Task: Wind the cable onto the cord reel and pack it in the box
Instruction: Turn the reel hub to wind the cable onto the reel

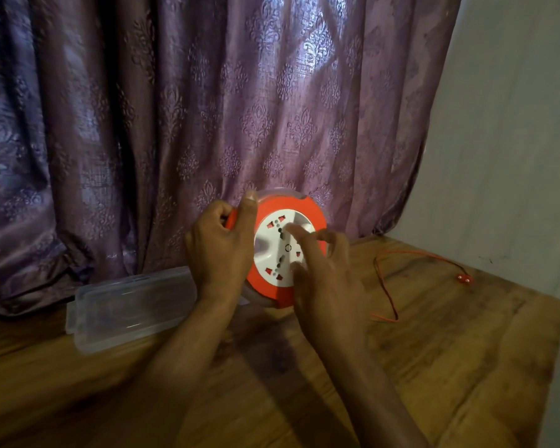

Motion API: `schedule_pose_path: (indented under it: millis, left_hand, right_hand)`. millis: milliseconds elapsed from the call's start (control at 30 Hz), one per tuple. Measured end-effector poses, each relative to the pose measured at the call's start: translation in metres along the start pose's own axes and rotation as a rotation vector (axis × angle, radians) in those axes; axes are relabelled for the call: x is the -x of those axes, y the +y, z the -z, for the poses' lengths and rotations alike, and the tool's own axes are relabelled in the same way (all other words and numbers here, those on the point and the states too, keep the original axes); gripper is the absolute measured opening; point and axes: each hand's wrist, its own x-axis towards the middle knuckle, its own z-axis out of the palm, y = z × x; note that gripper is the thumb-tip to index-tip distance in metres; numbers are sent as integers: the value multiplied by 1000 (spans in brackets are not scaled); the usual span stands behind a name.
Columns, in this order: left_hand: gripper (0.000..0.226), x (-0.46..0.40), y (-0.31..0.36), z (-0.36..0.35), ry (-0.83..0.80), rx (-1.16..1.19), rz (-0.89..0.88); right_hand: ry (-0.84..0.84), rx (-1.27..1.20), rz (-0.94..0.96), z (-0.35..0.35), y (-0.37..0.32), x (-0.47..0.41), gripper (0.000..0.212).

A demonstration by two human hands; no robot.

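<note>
An orange cord reel (265, 211) with a white socket face (274, 240) stands tilted above the wooden table (434, 334). My left hand (219, 250) grips its left rim, thumb over the top edge. My right hand (324, 279) rests its fingers on the white face, blurred with motion. A thin red cable (389, 294) trails loose across the table to the right and ends in a red plug (465, 278). A clear plastic box (130, 307) lies on the table left of the reel, partly behind my left forearm.
A purple patterned curtain (191, 108) hangs right behind the reel and box. A pale wall (514, 140) borders the table on the right. The table's right edge runs near the plug.
</note>
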Motion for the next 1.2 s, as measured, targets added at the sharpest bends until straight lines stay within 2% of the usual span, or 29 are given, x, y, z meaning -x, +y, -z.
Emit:
schedule_pose_path:
  millis: [67,133,200,367,500,600,767,867,1000,1200]
  left_hand:
    - [58,-5,-2,2,-7,16,27]
    - [58,-9,-2,4,-28,18,29]
    - [57,-10,-1,5,-49,13,8]
    - [58,-6,-1,4,-55,6,-10]
    - [56,-5,-1,3,-63,0,4]
    - [56,-3,0,2,-46,-6,0]
    - [58,3,5,-1,-35,8,-32]
    - [58,7,7,-3,-28,6,-19]
    - [55,17,14,-8,-31,-9,-57]
    - [57,28,16,-12,-45,-26,-121]
  right_hand:
    - [-80,-3,75,0,0,0,75]
    - [-133,9,146,1,-1,0,83]
    - [-159,39,188,0,-1,1,82]
    - [-197,63,158,2,0,0,78]
    - [-204,97,165,3,4,-1,83]
    - [-215,83,109,3,7,-2,75]
    - [-109,51,77,4,7,-1,54]
    - [-14,60,-7,2,7,-1,54]
    - [94,-38,-220,1,7,-2,60]
    - [165,-241,-451,-3,10,1,52]
